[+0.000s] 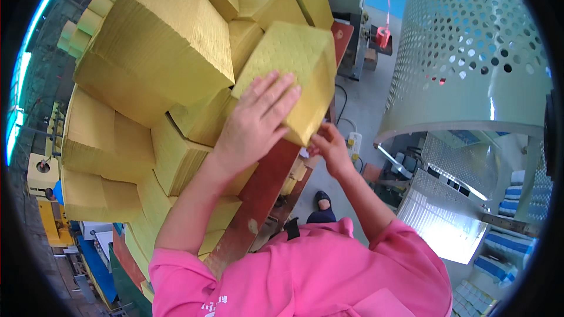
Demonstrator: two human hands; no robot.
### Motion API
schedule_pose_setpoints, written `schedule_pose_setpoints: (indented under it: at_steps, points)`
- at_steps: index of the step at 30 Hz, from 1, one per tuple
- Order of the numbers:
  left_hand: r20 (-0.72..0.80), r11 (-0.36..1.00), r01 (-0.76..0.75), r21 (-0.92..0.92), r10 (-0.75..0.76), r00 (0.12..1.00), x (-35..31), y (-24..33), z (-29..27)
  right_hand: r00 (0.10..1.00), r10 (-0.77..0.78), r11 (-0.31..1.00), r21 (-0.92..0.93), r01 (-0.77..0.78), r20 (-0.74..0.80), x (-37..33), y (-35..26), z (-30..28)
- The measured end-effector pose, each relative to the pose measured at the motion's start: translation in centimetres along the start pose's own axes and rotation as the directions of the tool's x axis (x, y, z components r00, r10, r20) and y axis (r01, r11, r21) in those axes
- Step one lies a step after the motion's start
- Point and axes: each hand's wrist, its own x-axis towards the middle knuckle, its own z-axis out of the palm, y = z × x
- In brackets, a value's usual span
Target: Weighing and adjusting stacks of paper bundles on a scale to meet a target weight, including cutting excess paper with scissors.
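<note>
A block of yellow paper is being supported in a tilted position at the right edge of the red-brown table. Its patterned face is being covered partly by the left hand, which is lying flat, with fingers extended and slightly parted; nothing is being enclosed by it. The near lower corner is being touched by the right hand, whose fingers are being curled; whether the corner is being pinched cannot be told. The weight is probably being felt as moderate; the whole seems firm, but sheets may slip and corners may crumple, so opposite sides are better being held by both palms. To the left, many larger yellow stacks are being piled closely. To the right, space is being occupied by a perforated metal cover.
</note>
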Motion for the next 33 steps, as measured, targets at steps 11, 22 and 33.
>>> schedule_pose_setpoints:
  at_steps: [11,22,33]
  points:
    - [0.005,0.995,0.062,0.084,-0.063,0.998,1.0,1.4,0.6,0.996,0.064,0.998,-0.034,-0.062,0.069,0.4,-0.7,-2.0]
    - [-0.168,0.990,0.138,0.030,-0.131,0.977,-2.0,3.6,-1.4,0.996,0.086,0.996,-0.034,-0.085,0.022,-0.8,0.8,-2.1]
    - [-0.424,0.955,0.292,-0.044,-0.283,0.860,-21.2,12.1,-7.6,0.681,0.591,0.794,-0.460,-0.398,0.432,-16.4,8.2,6.7]
